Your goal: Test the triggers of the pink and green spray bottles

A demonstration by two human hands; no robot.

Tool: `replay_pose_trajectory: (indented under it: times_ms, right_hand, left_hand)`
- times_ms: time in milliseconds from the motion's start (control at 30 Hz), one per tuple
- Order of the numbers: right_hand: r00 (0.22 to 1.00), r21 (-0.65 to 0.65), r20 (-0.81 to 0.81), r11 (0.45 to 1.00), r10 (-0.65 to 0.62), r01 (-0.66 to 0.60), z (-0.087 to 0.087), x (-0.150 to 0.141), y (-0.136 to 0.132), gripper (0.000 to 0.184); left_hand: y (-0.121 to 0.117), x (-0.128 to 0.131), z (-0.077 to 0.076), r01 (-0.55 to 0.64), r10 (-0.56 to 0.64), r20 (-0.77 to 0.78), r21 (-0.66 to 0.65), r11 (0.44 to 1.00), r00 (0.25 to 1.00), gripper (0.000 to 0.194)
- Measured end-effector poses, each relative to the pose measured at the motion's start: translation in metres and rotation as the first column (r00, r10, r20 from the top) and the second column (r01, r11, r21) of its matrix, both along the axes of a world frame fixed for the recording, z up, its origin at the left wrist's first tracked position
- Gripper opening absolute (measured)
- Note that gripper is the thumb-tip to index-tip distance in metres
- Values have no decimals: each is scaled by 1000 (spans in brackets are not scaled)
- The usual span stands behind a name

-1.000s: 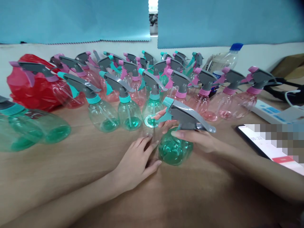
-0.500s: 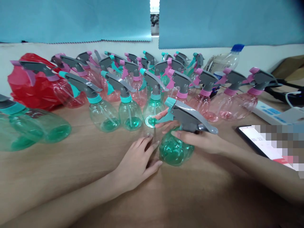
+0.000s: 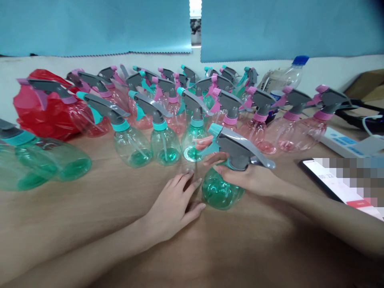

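Observation:
A green spray bottle (image 3: 220,192) with a grey and turquoise trigger head stands upright on the table, some liquid in its base. My right hand (image 3: 255,180) is wrapped around its neck and upper body, fingers reaching past the trigger on the far side. Just left of the bottle, my left hand (image 3: 174,204) lies flat on the wooden tabletop, fingers slightly apart and holding nothing. Behind it stand a green spray bottle (image 3: 132,146), another green spray bottle (image 3: 165,148) and a third green spray bottle (image 3: 193,132), partly covered by my right fingers.
Several pink spray bottles (image 3: 309,132) fill the rows behind. Green bottles (image 3: 66,160) stand at the left edge near a red plastic bag (image 3: 45,116). On the right lie a phone (image 3: 325,180) and a white power strip (image 3: 339,140). A blue-capped bottle (image 3: 292,76) stands behind.
The fingers of my right hand have shifted slightly around the bottle's neck. The bottle and my left hand look nearly unmoved.

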State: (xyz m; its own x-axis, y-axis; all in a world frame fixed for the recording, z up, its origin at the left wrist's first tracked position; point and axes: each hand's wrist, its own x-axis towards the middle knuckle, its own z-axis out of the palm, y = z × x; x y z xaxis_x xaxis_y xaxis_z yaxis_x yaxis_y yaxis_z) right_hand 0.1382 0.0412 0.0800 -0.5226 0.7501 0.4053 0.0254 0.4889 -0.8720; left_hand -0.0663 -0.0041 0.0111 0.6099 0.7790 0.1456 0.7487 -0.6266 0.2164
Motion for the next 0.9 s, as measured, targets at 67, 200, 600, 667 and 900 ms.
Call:
replay_pose_trajectory:
  times_ms: [67, 200, 600, 667, 900]
  right_hand:
    - [1000, -7, 9, 1000, -6, 6, 1, 0, -1, 60]
    - [999, -19, 27, 1000, -21, 21, 1, 0, -1, 58]
    - [996, 44, 54, 996, -75, 73, -2, 2, -1, 38]
    - [992, 58, 60, 993, -107, 104, -2, 3, -1, 32]
    - [973, 59, 105, 978, -207, 201, -7, 4, -3, 17]
  left_hand:
    - [0, 0, 0, -1, 1, 2, 2, 1000, 1000, 48]
    - [0, -1, -1, 0, 0, 6, 6, 1000, 1000, 47]
    - [0, 0, -1, -2, 2, 3, 6, 1000, 1000, 48]
    - [0, -1, -1, -2, 1, 7, 12, 1000, 1000, 48]
    - [1, 0, -2, -4, 4, -2, 20, 1000, 1000, 51]
